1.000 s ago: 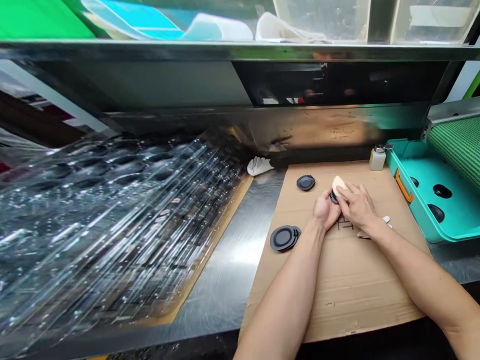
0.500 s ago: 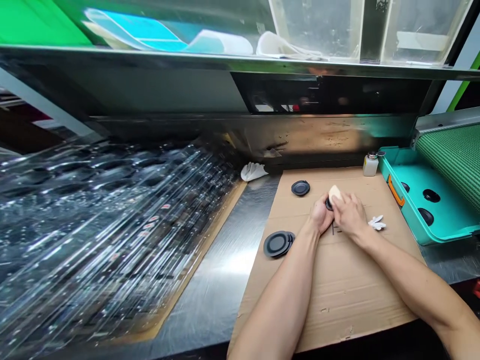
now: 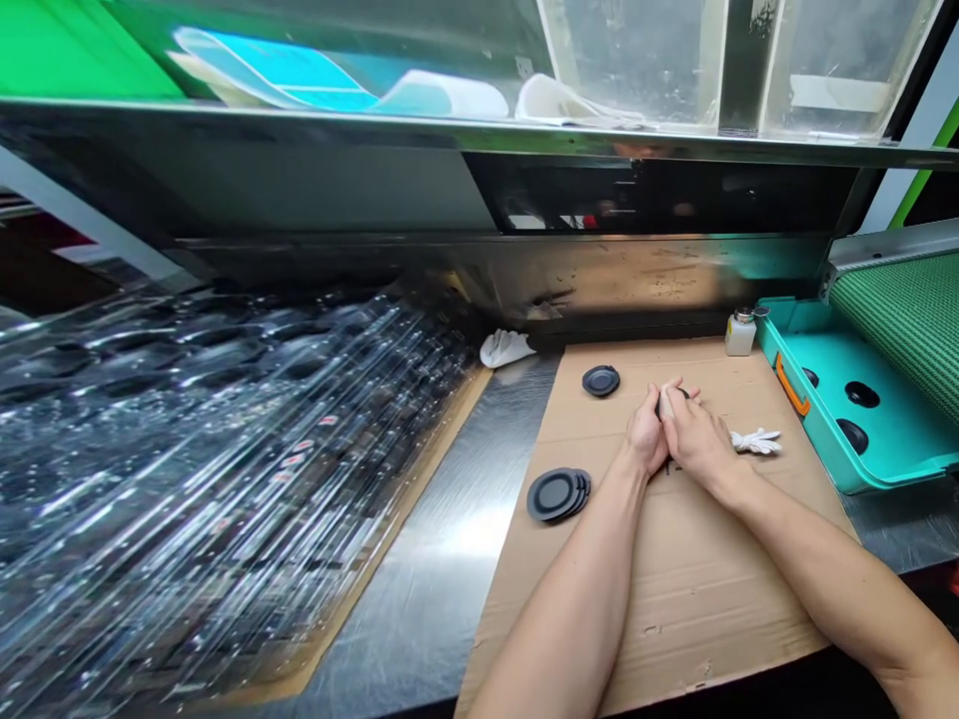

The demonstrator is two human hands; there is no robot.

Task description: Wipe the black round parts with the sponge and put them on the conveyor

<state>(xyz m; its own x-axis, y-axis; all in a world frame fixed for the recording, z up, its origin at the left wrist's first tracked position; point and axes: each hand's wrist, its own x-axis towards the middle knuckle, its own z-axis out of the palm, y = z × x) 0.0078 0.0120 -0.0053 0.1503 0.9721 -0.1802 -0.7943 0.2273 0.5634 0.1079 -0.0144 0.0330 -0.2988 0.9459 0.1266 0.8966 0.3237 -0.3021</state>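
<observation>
Over the cardboard sheet (image 3: 659, 579), my left hand (image 3: 645, 429) is closed round a small black disc (image 3: 681, 395), which is mostly hidden by fingers. My right hand (image 3: 696, 434) presses a cream-coloured pad (image 3: 666, 401) against that disc. The two hands touch. A black round part (image 3: 600, 380) lies on the cardboard beyond and left of them. Nearer, beside my left forearm, is an overlapping stack of black discs (image 3: 555, 495). White gloves or cloth (image 3: 758, 441) lie just right of my right hand.
Clear plastic trays (image 3: 300, 479) are piled at the left. A crumpled white cloth (image 3: 505, 348) lies near the back wall. A small bottle (image 3: 740, 333) stands beside a teal bin (image 3: 843, 464) holding several black parts. A green mesh belt (image 3: 906, 300) is at far right.
The cream pad has moved lower onto the disc and is now mostly covered by my right fingers. My right hand has shifted slightly, showing more of the white gloves or cloth.
</observation>
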